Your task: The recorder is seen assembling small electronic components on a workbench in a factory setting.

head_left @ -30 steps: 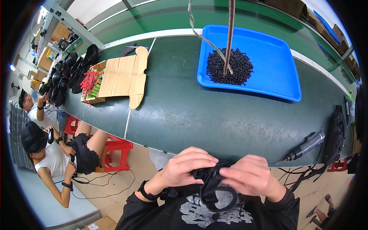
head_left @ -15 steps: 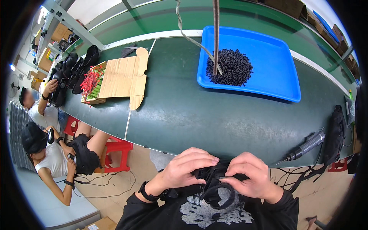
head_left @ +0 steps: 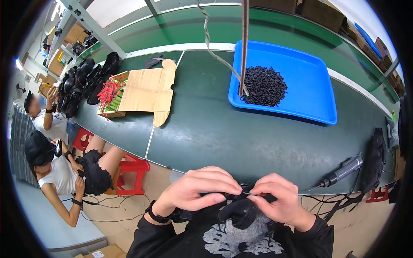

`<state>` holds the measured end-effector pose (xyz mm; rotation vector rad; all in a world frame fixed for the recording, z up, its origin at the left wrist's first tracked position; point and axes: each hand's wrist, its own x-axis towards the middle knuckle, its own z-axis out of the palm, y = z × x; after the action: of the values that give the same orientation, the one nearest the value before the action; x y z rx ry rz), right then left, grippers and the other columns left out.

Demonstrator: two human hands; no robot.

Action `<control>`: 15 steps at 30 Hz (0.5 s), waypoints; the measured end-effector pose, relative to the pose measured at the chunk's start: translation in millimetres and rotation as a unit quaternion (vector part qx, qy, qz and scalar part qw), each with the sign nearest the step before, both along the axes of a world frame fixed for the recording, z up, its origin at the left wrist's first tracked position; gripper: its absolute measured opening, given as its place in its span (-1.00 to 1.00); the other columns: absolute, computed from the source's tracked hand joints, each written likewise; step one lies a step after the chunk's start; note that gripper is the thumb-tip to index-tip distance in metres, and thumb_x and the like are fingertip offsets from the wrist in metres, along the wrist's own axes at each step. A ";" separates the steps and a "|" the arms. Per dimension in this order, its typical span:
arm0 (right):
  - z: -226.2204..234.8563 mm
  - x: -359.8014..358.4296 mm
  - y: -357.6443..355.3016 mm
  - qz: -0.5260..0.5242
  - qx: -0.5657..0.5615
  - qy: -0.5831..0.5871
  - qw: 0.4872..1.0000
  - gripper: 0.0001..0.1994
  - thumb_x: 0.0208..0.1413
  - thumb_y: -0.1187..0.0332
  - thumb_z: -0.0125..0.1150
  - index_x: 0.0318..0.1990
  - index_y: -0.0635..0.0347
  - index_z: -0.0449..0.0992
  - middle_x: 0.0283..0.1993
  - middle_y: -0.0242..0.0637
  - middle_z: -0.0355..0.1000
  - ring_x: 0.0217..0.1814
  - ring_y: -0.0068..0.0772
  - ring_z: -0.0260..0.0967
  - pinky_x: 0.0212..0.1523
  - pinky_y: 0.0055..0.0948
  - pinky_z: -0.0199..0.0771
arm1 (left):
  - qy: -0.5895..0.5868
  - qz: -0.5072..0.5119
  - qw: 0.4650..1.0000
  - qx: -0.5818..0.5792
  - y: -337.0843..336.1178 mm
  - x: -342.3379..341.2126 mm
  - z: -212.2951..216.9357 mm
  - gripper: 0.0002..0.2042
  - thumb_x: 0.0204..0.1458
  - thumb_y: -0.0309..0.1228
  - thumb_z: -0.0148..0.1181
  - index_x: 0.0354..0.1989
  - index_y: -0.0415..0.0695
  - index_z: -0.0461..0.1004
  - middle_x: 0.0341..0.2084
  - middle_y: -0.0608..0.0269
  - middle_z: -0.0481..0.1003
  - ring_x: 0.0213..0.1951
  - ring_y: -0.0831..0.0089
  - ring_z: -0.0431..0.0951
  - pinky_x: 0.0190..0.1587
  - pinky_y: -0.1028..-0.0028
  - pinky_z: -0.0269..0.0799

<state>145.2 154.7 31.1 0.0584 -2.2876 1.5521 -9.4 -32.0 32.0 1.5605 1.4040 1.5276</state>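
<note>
Just beyond the table's front edge, against my dark top, I hold a black piece with a round, ribbed part (head_left: 241, 215). My left hand (head_left: 202, 189) wraps over its left side, fingers bent and thumb tip beneath them. On the other side my right hand (head_left: 277, 198) is closed in a pinch, thumb against forefinger. A thin, light, pin-like bit (head_left: 248, 193) shows at those fingertips, too small to name. My left fingertips come close to it. Much of the black piece is covered by my hands.
A blue tray (head_left: 307, 103) holds a heap of small black parts (head_left: 263, 86), with a hanging cord and rod above. An electric screwdriver (head_left: 342, 172) and black bag (head_left: 373, 159) lie right. Left are a cardboard box of red-and-green pieces (head_left: 112, 92), black gear (head_left: 81, 84) and two seated people.
The black piece has turned in my hands, its ribbed part now facing differently. My left fingers have slid closer to my right fingertips. The view has shifted slightly.
</note>
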 end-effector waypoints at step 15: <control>1.3 3.1 1.8 -0.035 0.090 0.046 0.994 -0.84 -0.14 0.52 0.36 -0.35 0.28 0.53 -0.43 -0.23 0.46 -0.46 -0.24 0.43 -0.48 -0.41 0.43 | 0.170 0.139 0.969 -0.110 20.2 19.1 18.3 -0.85 -0.16 -0.58 0.29 -0.36 -0.17 0.56 -0.41 0.26 0.52 -0.39 0.34 0.52 -0.32 0.43 0.46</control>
<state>148.3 156.4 32.4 0.0940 -2.3237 1.2785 9.7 -11.8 50.3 1.5890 1.9846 1.2337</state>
